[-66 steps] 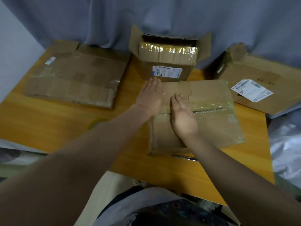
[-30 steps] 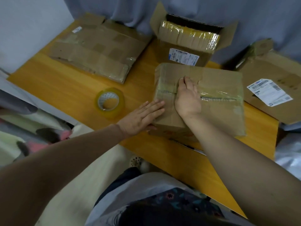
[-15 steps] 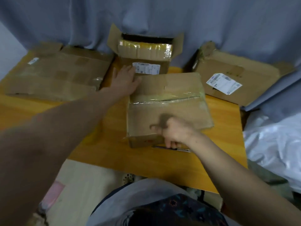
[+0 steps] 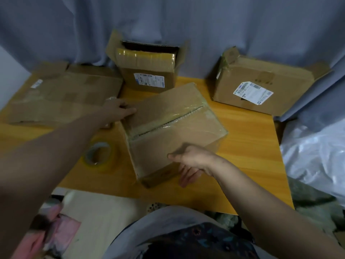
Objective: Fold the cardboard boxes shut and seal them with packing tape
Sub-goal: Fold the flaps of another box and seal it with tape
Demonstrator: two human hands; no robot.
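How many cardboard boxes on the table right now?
4: taped box centre; flat box left; open box at back; labelled box right. Others may be hidden off-frame.

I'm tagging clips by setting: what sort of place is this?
Likely a makeshift home packing corner: a small wooden table against a draped blue-grey curtain, holding a taped box, other shipping-labelled cardboard boxes and a packing tape roll.

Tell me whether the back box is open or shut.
Open. The back box has its side flaps standing up, and its dark inside shows at the top.
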